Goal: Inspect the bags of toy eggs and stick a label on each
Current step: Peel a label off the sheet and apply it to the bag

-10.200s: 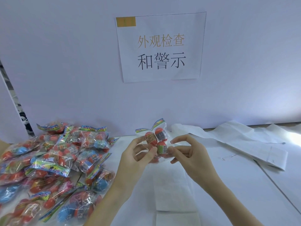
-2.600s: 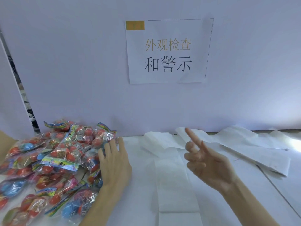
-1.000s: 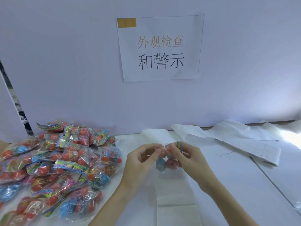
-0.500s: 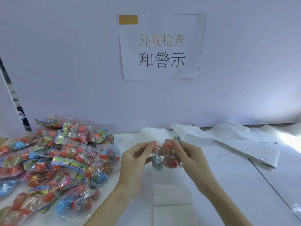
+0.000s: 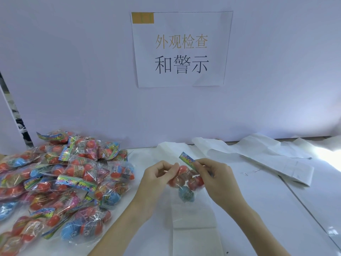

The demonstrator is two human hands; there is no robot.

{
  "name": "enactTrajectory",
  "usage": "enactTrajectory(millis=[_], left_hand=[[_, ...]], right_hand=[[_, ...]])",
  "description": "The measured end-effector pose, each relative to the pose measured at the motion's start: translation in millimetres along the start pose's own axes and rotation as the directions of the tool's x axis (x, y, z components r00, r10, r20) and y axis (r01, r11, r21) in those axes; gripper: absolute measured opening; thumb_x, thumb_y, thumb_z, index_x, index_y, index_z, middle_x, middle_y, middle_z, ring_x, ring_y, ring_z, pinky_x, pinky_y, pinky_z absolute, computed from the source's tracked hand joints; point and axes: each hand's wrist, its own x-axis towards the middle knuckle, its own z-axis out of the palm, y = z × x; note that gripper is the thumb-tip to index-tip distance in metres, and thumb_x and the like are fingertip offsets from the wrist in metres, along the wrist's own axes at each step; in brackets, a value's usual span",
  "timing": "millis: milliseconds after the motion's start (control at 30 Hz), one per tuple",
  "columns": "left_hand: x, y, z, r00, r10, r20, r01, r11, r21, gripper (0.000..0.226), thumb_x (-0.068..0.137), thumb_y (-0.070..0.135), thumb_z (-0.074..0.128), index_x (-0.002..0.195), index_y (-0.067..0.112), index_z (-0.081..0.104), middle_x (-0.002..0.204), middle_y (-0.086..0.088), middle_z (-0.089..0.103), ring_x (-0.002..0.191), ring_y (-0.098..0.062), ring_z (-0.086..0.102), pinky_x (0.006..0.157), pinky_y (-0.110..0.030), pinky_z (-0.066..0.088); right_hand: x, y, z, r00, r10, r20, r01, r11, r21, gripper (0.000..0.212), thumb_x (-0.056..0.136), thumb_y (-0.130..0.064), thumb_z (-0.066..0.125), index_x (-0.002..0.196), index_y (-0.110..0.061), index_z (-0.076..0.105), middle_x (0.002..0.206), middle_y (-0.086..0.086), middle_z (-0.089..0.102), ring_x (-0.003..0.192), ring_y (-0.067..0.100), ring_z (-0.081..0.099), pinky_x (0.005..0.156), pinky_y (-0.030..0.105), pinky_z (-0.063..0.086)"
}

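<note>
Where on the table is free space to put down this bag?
Bare table lies right of the right hand, below the paper strips. The left side is crowded with the pile of bags.

**New bag of toy eggs turned upright between both hands**

The bag held 10.2 s ago is gone from the hands. 2.6 s ago the left hand (image 5: pixel 156 179) lay flat on the pile of bags (image 5: pixel 60 182) and the right hand (image 5: pixel 215 179) hung bare with a finger raised. By 1.0 s ago both had closed on a different bag (image 5: pixel 184 183), its header card barely showing. Now that card (image 5: pixel 187 159) sticks up above the right grip, pinched there, while a blue egg (image 5: pixel 186 194) hangs below both grips, lower than 0.5 s ago.
</note>
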Motion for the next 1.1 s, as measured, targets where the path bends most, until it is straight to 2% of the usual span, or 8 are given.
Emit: enactTrajectory(millis=[100,233,333,567,667,733,967,1100], left_hand=[[1.1,0.9,-3.3,0.999,-0.036,-0.008,0.035,0.996,-0.082,0.027,0.083,0.038,0.077,0.079,0.012,0.072,0.079,-0.009,0.069,0.072,-0.018,0.058,0.083,-0.034,0.045],[2.5,-6.2,-2.4,0.989,0.008,-0.145,-0.01,1.0,-0.014,0.017,0.096,0.023,0.073,0.082,0.013,0.074,0.079,-0.006,0.073,0.073,-0.017,0.062,0.082,-0.032,0.05],[4.6,-9.1,-4.1,0.968,0.069,-0.242,-0.053,0.996,0.073,0.012,0.1,0.019,0.068,0.091,0.013,0.075,0.084,-0.005,0.077,0.076,-0.016,0.07,0.072,-0.025,0.057],[4.1,-6.5,-7.3,0.99,0.099,-0.101,-0.082,0.984,0.159,0.025,0.102,0.028,0.066,0.082,0.013,0.066,0.081,-0.009,0.069,0.071,-0.016,0.065,0.062,-0.032,0.055],[6.4,-8.4,-9.0,0.963,0.147,-0.224,-0.109,0.979,0.171,0.03,0.103,0.02,0.065,0.077,0.006,0.059,0.083,-0.019,0.067,0.07,-0.027,0.069,0.058,-0.039,0.06],[6.6,-9.1,-9.8,0.952,0.158,-0.263,-0.116,0.979,0.17,0.029,0.104,0.016,0.063,0.078,0.003,0.057,0.084,-0.02,0.066,0.073,-0.032,0.071,0.057,-0.041,0.062],[9.0,-2.6,-13.6,0.972,0.15,-0.179,-0.117,0.976,0.186,0.025,0.105,0.015,0.06,0.083,0.002,0.059,0.086,-0.019,0.071,0.075,-0.026,0.068,0.064,-0.029,0.058],[7.6,2.9,-15.5,0.997,0.046,-0.056,-0.049,0.997,-0.056,0.016,0.099,0.01,0.059,0.112,0.012,0.069,0.102,-0.008,0.073,0.085,-0.023,0.07,0.075,-0.028,0.057]], right_hand=[[0.0,-0.8,2.1,0.999,-0.011,-0.033,0.01,1.0,-0.02,0.021,0.106,-0.025,0.058,0.093,-0.026,0.075,0.071,0.002,0.073,0.071,0.028,0.069,0.07,0.038,0.051],[-5.5,-5.0,10.4,0.997,0.075,-0.017,-0.073,0.99,0.121,0.015,0.104,-0.036,0.06,0.101,-0.029,0.073,0.073,0.0,0.076,0.072,0.026,0.073,0.068,0.029,0.053],[-6.7,-8.7,12.9,0.983,0.157,0.098,-0.181,0.925,0.334,0.013,0.1,-0.028,0.069,0.102,-0.016,0.075,0.08,0.004,0.08,0.077,0.022,0.078,0.072,0.028,0.06],[-8.2,-8.9,11.2,0.983,0.167,0.073,-0.181,0.937,0.299,0.025,0.099,-0.035,0.07,0.088,-0.014,0.076,0.078,0.004,0.077,0.073,0.029,0.069,0.08,0.051,0.057],[-8.0,-12.0,10.6,0.972,0.19,0.137,-0.228,0.902,0.366,0.029,0.098,-0.044,0.067,0.1,-0.015,0.075,0.086,-0.003,0.08,0.078,0.012,0.073,0.075,0.032,0.059],[-8.3,-14.2,10.8,0.958,0.195,0.21,-0.267,0.876,0.401,0.024,0.096,-0.035,0.073,0.111,-0.017,0.073,0.094,0.001,0.081,0.089,0.016,0.078,0.079,0.027,0.062],[-5.9,-18.7,-1.3,0.945,0.196,0.261,-0.287,0.881,0.376,0.018,0.098,-0.022,0.072,0.116,-0.019,0.071,0.1,0.016,0.077,0.078,0.02,0.066,0.072,0.026,0.053],[-6.7,-15.4,-9.9,0.95,0.129,0.283,-0.219,0.924,0.312,0.014,0.096,-0.029,0.073,0.11,-0.032,0.075,0.084,0.0,0.074,0.067,0.01,0.055,0.066,0.018,0.046]])
